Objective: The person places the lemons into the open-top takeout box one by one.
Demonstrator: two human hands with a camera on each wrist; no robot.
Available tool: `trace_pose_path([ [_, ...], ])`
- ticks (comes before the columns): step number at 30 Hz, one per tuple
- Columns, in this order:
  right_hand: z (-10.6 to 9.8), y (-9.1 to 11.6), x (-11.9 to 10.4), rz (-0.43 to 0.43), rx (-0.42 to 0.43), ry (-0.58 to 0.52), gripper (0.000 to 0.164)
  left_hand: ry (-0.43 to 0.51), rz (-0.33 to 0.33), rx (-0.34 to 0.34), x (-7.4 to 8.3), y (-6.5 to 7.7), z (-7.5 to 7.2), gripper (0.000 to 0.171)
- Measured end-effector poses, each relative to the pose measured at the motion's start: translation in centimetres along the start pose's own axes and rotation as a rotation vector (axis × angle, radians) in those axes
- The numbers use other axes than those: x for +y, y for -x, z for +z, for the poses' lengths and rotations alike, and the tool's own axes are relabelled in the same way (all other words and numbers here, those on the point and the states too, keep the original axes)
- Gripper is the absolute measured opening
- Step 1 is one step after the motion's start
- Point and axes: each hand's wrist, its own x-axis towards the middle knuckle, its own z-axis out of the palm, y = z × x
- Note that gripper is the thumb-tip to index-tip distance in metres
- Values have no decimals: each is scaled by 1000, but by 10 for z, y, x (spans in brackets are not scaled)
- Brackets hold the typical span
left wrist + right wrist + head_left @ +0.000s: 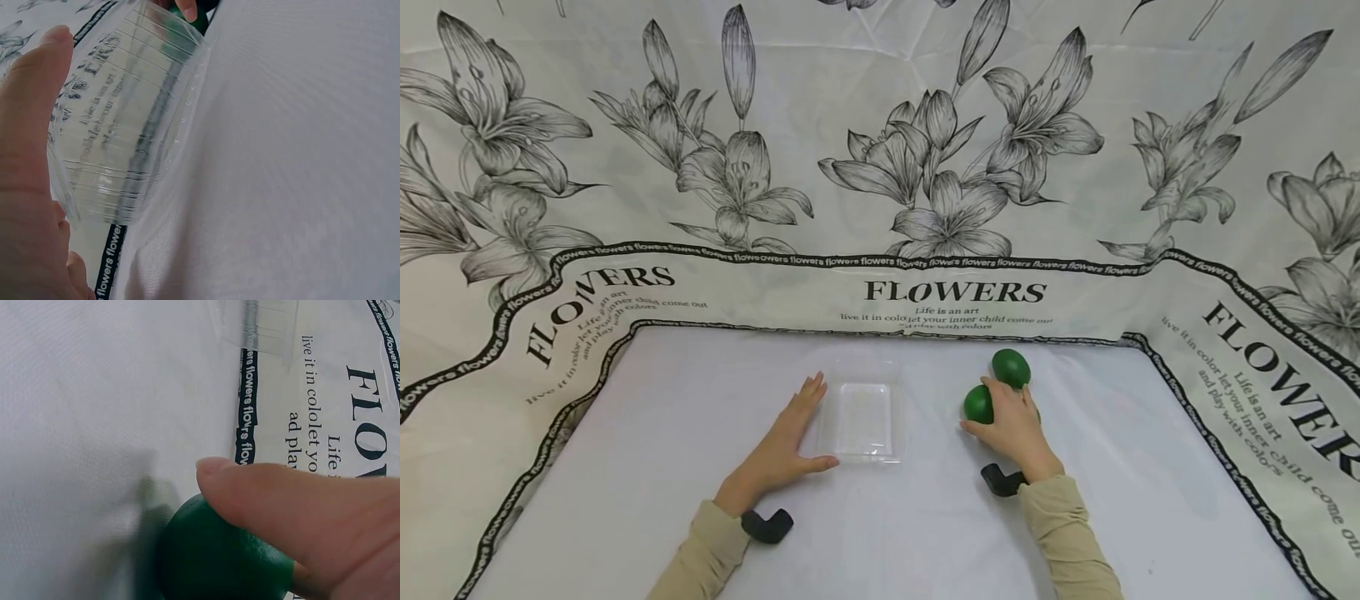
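Observation:
A clear plastic box (863,417) sits on the white table in the head view. My left hand (782,446) is at its left side, fingers and thumb spread straight along the edge; in the left wrist view the thumb lies beside the transparent wall (125,112). My right hand (1011,421) grips a smooth, round green ball (977,405), its thumb on the near side. The right wrist view shows that thumb pressed against the ball (219,556). A second green ball (1011,367) lies just beyond the right hand's fingers. The palm hides what is beneath it.
The white-covered table (925,533) is bordered at the back and sides by an upright cloth (955,292) printed with flowers and lettering. A black wrist mount (767,527) sticks out at the left cuff, and another black mount (1002,480) at the right.

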Motion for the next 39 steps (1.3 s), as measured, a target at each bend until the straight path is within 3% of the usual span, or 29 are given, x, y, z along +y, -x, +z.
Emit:
trace_pose_path([
  [9,4,0,0,-3,58,26,75,18,-7,1,2,-1,-1,112],
  [16,3,1,-1,11,69,15,74,-2,56,-13,-1,-2,-2,108],
  [28,0,-2,-4,-32,130,-25,73,-20,93,-10,-4,-3,0,105],
  [39,-9,-12,-27,-73,176,-92,73,-17,87,-9,-2,-2,-1,106],
])
